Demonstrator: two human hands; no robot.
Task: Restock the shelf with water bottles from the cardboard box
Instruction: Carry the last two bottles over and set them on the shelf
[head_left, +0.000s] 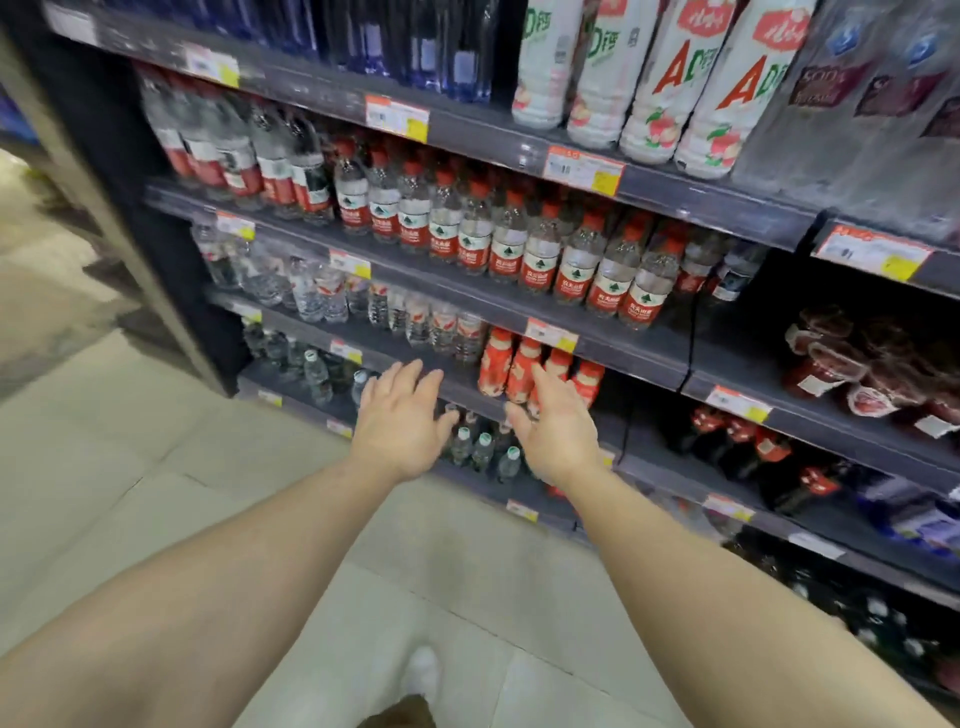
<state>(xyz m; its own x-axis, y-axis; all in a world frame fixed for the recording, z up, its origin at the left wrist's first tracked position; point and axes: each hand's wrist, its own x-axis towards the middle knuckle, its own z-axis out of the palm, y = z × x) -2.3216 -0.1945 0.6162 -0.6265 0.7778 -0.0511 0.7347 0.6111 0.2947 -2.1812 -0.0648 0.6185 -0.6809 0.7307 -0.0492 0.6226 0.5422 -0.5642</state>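
Observation:
Both my arms stretch toward a dark store shelf unit (597, 338). My left hand (400, 421) is open with fingers spread, holding nothing, in front of a low shelf. My right hand (556, 431) is also open and empty, palm turned inward, just right of it. Between and behind the hands stand small water bottles with pale green caps (483, 449) on a low shelf. Red-capped water bottles with red labels (540, 249) fill the shelf higher up. No cardboard box is in view.
Red-wrapped bottles (524, 369) stand just beyond my right hand. Clear water bottles (332, 291) line the shelf at left. Large white drink bottles (670, 83) sit on the top shelf, dark jars (857, 369) at right. Pale tiled floor (156, 441) lies below; my shoe (423, 670) shows.

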